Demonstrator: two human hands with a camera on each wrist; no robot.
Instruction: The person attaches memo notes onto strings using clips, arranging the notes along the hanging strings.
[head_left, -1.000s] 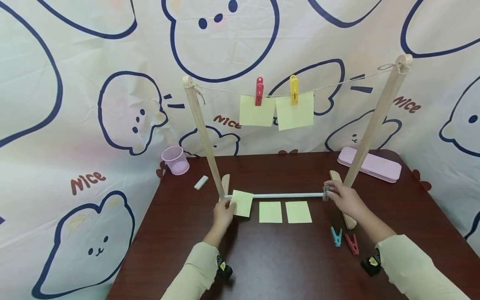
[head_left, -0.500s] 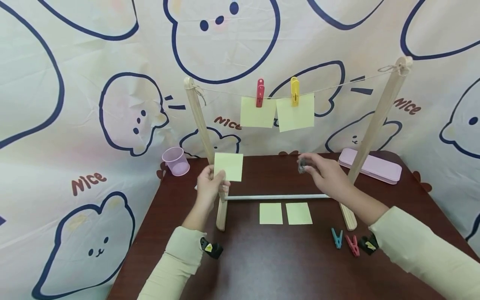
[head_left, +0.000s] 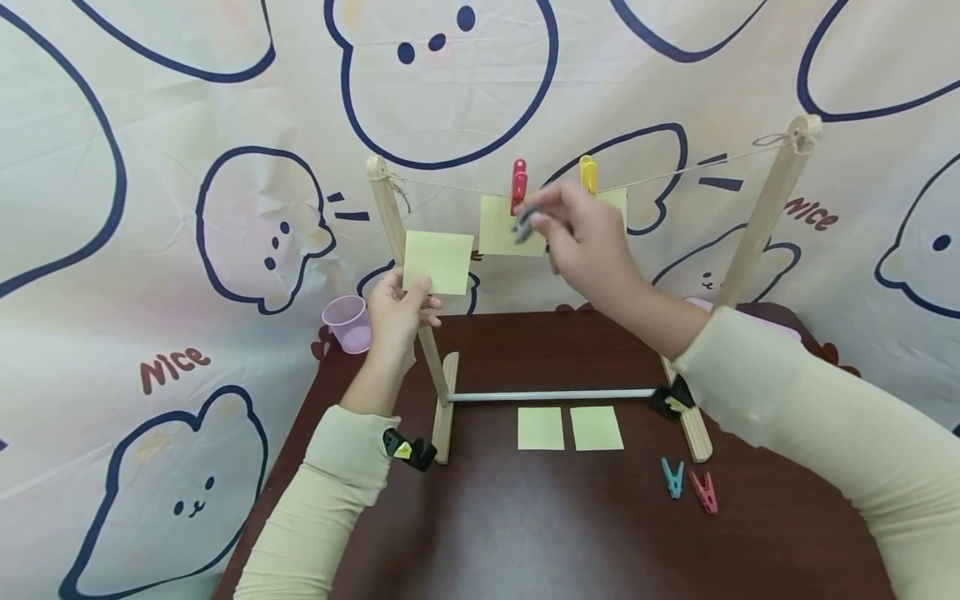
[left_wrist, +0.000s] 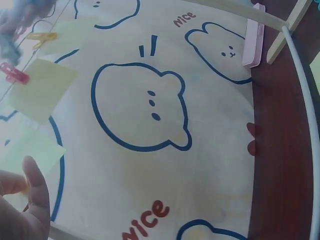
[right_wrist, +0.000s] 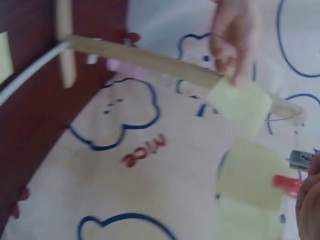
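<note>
Head view: left of the yellow peg (head_left: pixel 588 173), left hand (head_left: pixel 395 317) pinches bendy-looking paper (head_left: pixel 438 260) by its handy edge, right hand (head_left: pixel 596 248) a gray peg (head_left: pixel 524 225).

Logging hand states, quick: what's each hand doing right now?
Left hand: closed, holding a note.
Right hand: closed, holding a gray clip.

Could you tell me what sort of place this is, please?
Probably an indoor craft corner: a brown table, backed by a cartoon-printed sheet, bears a wooden frame whose string holds pegged paper notes.
</note>
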